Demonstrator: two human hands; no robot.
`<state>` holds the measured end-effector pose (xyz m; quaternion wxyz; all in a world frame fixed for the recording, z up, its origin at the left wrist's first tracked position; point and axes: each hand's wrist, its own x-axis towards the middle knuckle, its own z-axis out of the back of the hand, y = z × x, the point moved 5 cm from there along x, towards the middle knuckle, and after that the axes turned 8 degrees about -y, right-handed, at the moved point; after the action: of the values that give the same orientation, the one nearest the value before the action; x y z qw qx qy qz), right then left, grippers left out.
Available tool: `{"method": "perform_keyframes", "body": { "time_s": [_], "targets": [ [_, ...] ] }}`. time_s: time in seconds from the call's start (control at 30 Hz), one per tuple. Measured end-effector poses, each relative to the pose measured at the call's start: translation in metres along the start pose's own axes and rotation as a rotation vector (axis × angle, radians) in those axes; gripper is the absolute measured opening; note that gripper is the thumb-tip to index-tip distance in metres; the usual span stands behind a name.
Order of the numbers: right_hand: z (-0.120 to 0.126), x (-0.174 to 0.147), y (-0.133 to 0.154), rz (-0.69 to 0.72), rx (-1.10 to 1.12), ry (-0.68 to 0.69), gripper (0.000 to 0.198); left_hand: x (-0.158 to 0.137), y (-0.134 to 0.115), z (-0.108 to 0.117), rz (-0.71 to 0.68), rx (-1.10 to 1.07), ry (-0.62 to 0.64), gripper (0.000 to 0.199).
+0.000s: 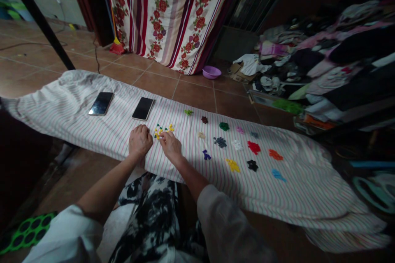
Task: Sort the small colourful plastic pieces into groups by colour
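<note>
My left hand [140,141] rests on the striped cloth with its fingers curled in; whatever may be inside is hidden. Just to its right lies a loose group of small yellow and dark green pieces [158,130]. The fingertips of my right hand [171,146] are pinched together at the near edge of that group, and what they hold is too small to make out. Beyond my left hand a dark-screened phone [143,109] lies flat. A second phone [101,104] is farther left.
Sorted piles of small pieces spread to the right: grey [220,142], red [254,147], yellow [232,165], black [252,165], orange [275,155] and several others. Past the cloth-covered table [296,197] are a purple basin [211,72], a floral curtain [179,12] and heaped clothes [324,57].
</note>
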<state>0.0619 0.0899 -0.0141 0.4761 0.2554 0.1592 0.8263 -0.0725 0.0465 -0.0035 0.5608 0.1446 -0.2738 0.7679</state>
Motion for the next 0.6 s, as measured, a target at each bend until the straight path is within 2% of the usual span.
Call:
{"method": "perform_keyframes", "body": {
  "time_s": [0.17,0.3,0.6],
  "targets": [
    [0.0,-0.003,-0.005,0.034,0.134,-0.134,0.014,0.0,-0.001,0.001,0.0,0.002,0.01,0.012],
    [0.002,-0.001,-0.013,-0.01,0.24,-0.231,0.012,0.001,-0.001,0.001,0.008,0.007,0.003,0.014],
    [0.001,0.001,-0.024,-0.101,0.38,-0.325,0.012,0.001,-0.001,0.002,0.001,0.014,-0.012,0.016]
  ]
}}
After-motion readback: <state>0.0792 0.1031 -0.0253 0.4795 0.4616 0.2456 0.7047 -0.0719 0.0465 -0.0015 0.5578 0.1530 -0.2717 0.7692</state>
